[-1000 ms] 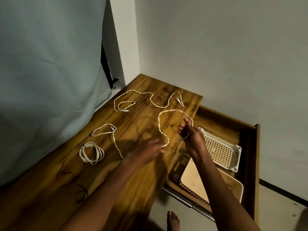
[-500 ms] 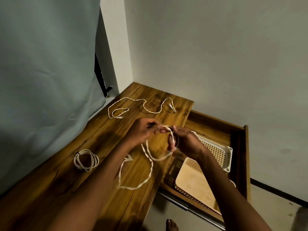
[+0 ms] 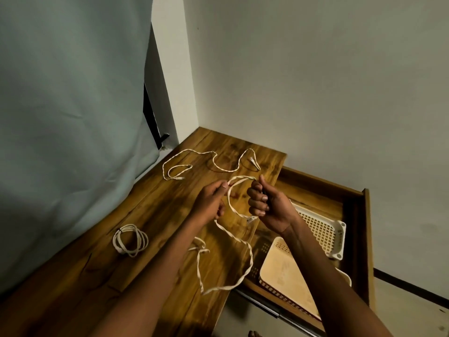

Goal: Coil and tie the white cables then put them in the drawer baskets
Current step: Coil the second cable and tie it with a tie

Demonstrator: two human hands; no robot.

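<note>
Both hands are now gripping the white cable (image 3: 239,242): left hand (image 3: 211,203) pinching, right hand (image 3: 263,203) clenching first loop, wider than half-second ago; coiling starting.

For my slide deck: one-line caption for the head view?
Both hands, left hand and right hand, loop a white cable above the wooden desk, beside an open drawer's baskets.

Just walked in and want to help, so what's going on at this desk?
A person is coiling a white cable: the left hand pinches it and the right hand grips the first loop, while the rest trails over the wooden desk. One tied coil lies on the left, and another loose cable lies at the back. The drawer baskets hold no cables.
</note>
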